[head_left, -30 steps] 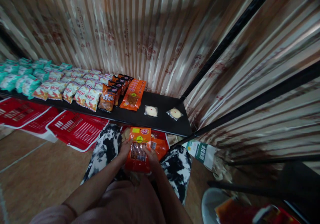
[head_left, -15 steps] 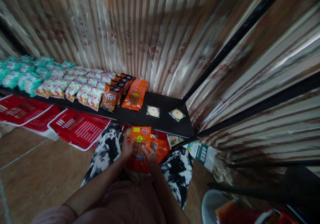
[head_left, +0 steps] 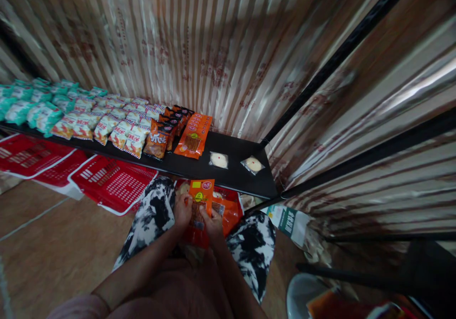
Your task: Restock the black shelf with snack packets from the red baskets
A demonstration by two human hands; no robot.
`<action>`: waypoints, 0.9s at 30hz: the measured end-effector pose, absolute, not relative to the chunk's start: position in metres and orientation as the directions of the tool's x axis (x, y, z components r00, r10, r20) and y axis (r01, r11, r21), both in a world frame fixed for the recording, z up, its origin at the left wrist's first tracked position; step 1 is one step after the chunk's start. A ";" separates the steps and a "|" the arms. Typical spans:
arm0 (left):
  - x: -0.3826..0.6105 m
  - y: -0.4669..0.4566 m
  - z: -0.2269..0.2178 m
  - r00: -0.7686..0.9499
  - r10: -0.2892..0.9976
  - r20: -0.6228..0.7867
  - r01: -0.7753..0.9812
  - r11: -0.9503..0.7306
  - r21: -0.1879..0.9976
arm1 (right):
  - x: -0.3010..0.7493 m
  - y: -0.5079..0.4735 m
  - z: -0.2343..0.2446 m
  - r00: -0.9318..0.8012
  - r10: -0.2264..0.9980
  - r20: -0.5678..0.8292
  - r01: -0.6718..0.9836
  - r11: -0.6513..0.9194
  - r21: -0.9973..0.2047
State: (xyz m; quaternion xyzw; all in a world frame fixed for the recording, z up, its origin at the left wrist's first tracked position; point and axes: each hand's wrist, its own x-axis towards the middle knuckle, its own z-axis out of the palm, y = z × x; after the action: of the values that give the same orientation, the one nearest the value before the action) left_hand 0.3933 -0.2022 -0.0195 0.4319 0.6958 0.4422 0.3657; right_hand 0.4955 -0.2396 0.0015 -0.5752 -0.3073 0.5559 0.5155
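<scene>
Between my knees, both hands hold an orange snack packet (head_left: 201,196) with a yellow label and a clear window. My left hand (head_left: 183,210) grips its left edge, and my right hand (head_left: 211,221) pinches its right side with the thumb on the front. Under my hands is a red basket (head_left: 239,204), with another orange packet (head_left: 228,209) lying in it to the right. A similar orange packet (head_left: 193,137) lies flat on the black shelf (head_left: 235,182) ahead. To its right are two round white cakes in clear wrappers, a nearer one (head_left: 218,159) and one farther right (head_left: 252,164).
Orange-black bags (head_left: 156,138), white bags (head_left: 135,138) and teal bags (head_left: 44,117) crowd the shelf leftward. Red baskets (head_left: 110,181) stand beneath it. A black pole (head_left: 335,55) slants up at the right, before a striped curtain (head_left: 213,48). A white bucket (head_left: 299,295) sits lower right.
My hands have shifted slightly on the orange packet, which has tilted a little and is more covered by the fingers. The shelf goods have stayed as they were.
</scene>
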 end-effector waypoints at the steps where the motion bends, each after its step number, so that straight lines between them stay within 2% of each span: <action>1: 0.394 -0.203 -0.019 -0.354 0.927 -0.125 0.279 0.233 0.932 | 0.496 -0.239 0.000 0.204 0.927 -0.314 -0.198 -0.275 -0.941; 4: 0.396 -0.205 -0.018 -0.339 0.930 -0.144 0.253 0.238 0.938 | 0.496 -0.238 -0.003 0.221 0.933 -0.284 -0.142 -0.257 -0.956; 10: 0.402 -0.212 -0.015 -0.255 0.935 -0.248 0.096 0.279 0.955 | 0.496 -0.239 0.004 0.217 0.953 -0.213 -0.013 -0.216 -0.976; 16: 0.409 -0.219 -0.014 -0.197 0.941 -0.275 -0.008 0.279 0.960 | 0.492 -0.241 0.007 0.230 0.970 -0.085 0.188 -0.130 -0.973; 21: 0.411 -0.222 -0.010 -0.141 0.952 -0.272 -0.105 0.259 0.960 | 0.491 -0.242 0.008 0.220 0.974 -0.048 0.289 -0.112 -0.951; 27: 0.408 -0.226 -0.002 -0.099 0.939 -0.329 -0.057 0.325 0.944 | 0.490 -0.247 0.004 0.233 0.972 -0.024 0.351 -0.107 -0.930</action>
State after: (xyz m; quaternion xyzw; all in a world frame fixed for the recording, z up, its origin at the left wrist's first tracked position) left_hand 0.4083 -0.2257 -0.0021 0.3725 0.5922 0.4457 0.5585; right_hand 0.4901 -0.2471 0.0044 -0.6529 -0.5065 0.3563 0.4361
